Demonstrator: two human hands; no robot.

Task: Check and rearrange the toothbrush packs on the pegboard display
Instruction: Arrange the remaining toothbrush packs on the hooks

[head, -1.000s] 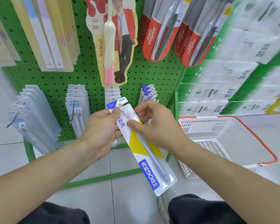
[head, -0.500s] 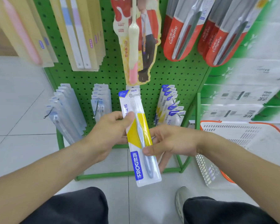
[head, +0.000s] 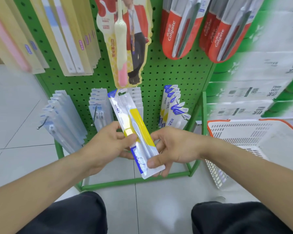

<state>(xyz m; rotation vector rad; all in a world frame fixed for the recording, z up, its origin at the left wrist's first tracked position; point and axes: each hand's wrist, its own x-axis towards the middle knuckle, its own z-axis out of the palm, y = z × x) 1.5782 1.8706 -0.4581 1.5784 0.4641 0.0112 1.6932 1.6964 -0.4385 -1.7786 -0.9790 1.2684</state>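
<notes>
Green perforated pegboard (head: 167, 78) behind: left hand (head: 108, 146) and right hand (head: 174, 147) both pinch yellow-and-blue toothbrush blister pack (head: 134, 125); its hang-hole should be lined up squarely with the peg.

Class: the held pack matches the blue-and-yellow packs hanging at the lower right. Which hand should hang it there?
Probably the right hand: it holds the pack and lies nearer the matching packs.

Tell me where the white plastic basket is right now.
In the head view the white basket with the orange rim sits on the floor at far right, beside the green pegboard stand, just beyond the right hand.
</notes>
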